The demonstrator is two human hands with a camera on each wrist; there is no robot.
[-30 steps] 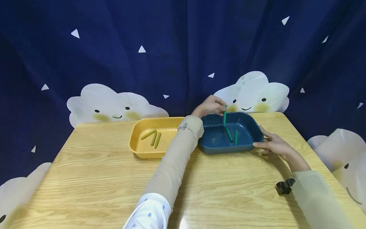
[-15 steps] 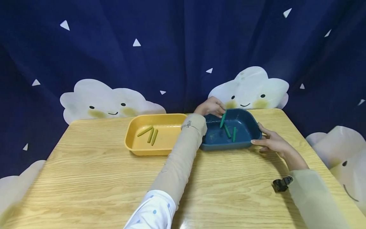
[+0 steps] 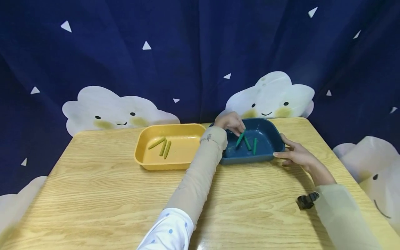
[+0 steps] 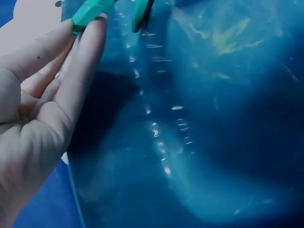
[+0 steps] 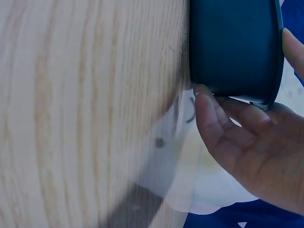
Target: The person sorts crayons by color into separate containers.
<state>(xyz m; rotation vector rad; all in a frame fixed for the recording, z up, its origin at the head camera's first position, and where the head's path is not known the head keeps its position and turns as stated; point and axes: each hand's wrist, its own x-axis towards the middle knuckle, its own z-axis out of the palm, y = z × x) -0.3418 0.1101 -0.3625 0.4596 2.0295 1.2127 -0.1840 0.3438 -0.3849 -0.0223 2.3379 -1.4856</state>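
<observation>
In the head view my left hand (image 3: 230,123) reaches into the blue plastic tray (image 3: 247,160), pinching a green crayon (image 3: 240,140) by its upper end between thumb and fingertips. The crayon slants down towards the tray floor. Two more green crayons lie in the tray, one tilted (image 3: 247,143) and one nearly straight (image 3: 254,146). The left wrist view shows the pinched crayon (image 4: 91,14) at the fingertips, its far end out of frame. My right hand (image 3: 298,155) grips the tray's right end. In the right wrist view its curled fingers (image 5: 213,118) press under the tray's side.
Left of the blue tray stands a yellow tray (image 3: 168,167) with three yellow-green crayons (image 3: 163,148) in it. My left sleeve (image 3: 198,177) crosses its right corner. A black device (image 3: 307,201) sits at the right cuff. A dark blue curtain (image 3: 175,62) hangs behind the wooden table (image 3: 109,201).
My left hand has lowered the green crayon into the blue tray, and the crayon has tipped from upright to slanting. My right hand keeps its hold on the tray.
</observation>
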